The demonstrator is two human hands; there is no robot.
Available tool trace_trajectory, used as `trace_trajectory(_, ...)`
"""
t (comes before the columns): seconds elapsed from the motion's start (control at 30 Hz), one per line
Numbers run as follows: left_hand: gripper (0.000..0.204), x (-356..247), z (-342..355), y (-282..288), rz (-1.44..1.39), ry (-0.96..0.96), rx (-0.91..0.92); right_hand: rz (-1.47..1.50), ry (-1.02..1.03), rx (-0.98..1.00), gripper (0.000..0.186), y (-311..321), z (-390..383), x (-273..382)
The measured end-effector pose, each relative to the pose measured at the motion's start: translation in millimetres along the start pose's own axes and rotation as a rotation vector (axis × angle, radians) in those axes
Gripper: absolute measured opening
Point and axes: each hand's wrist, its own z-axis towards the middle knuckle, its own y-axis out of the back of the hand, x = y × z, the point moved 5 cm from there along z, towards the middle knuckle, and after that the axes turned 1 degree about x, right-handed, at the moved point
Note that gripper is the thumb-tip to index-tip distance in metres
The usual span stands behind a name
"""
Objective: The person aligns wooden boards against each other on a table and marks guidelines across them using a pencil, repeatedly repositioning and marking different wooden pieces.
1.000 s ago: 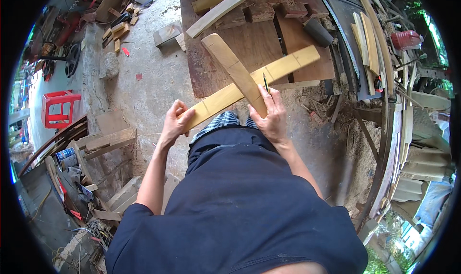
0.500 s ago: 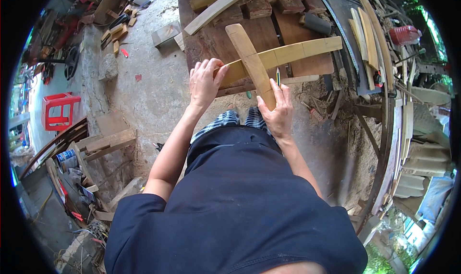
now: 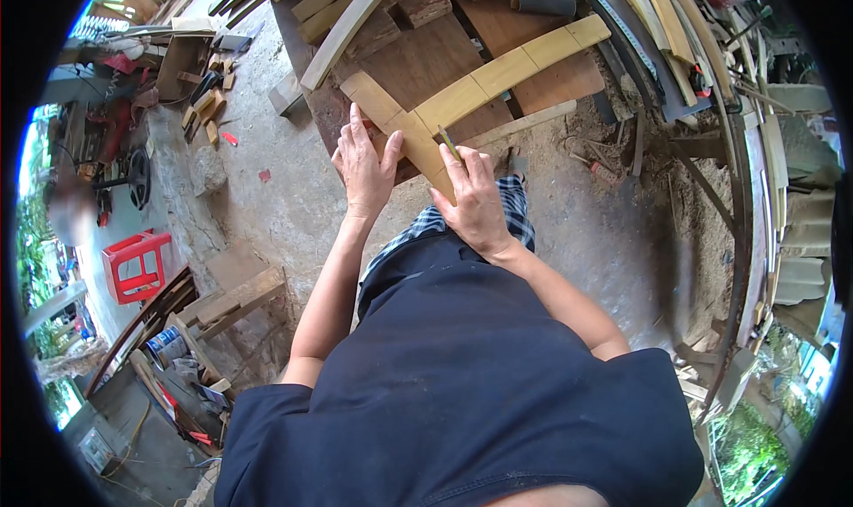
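Note:
A short flat wooden piece [image 3: 373, 101] lies slantwise across a longer, slightly curved wooden piece [image 3: 498, 73] that bears several drawn lines. My left hand [image 3: 366, 171] is at the short piece's left side, its fingers stretched out and thumb spread, with fingertips touching the wood. At the short piece's near end, my right hand [image 3: 475, 196] has its fingers closed around a pencil [image 3: 449, 143] while resting against the wood. The pencil points up and away. The longer piece's left end is hidden behind the short piece and my left hand.
Under the pieces is a low brown wooden work surface [image 3: 426, 58] with a pale strip [image 3: 346, 31] and a dark cylinder [image 3: 542, 0]. Wood strips [image 3: 662, 18] are stacked at right. A red plastic stool [image 3: 138, 265] and a can [image 3: 167, 345] stand at left.
The short piece has turned anticlockwise and its far end has moved left. My left hand has let go of the longer piece's end and moved beside the short piece. My right hand has shifted left.

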Motion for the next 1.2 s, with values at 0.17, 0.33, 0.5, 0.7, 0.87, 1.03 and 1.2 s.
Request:
trace_trajectory(0.17, 0.086, 0.3, 11.1, -3.9, -0.007, 0.016, 0.031, 0.015, -0.012, -0.003, 0.073, -2.2, 3.7, -0.8)
trace_trajectory(0.33, 0.081, 3.6, 21.7, -9.4, 0.012, -0.018, 0.025, 0.019, 0.024, 0.002, 0.071, -3.2, 13.7, 3.1)
trace_trajectory(0.5, 0.071, -1.7, 22.7, -8.7, -0.055, 0.077, 0.087, 0.049, 0.031, -0.008, 0.071, -3.0, 11.6, 3.4)
trace_trajectory(0.7, 0.070, -0.4, 25.1, -7.2, -0.204, 0.146, 0.105, 0.145, 0.066, -0.007, 0.065, 0.8, 9.2, -1.0)
trace_trajectory(0.87, 0.070, 1.4, 24.4, -9.7, -0.197, 0.141, 0.075, 0.265, 0.043, -0.111, 0.064, 15.2, 7.6, -14.7)
trace_trajectory(1.03, 0.068, -3.1, 20.4, -10.3, 0.029, 0.022, -0.097, 0.433, -0.099, -0.114, 0.067, 21.5, 12.9, -37.0)
trace_trajectory(1.2, 0.073, -1.2, 14.3, -16.3, -0.015, 0.117, -0.103, 0.533, -0.221, -0.001, 0.053, 13.3, 11.7, -39.2)
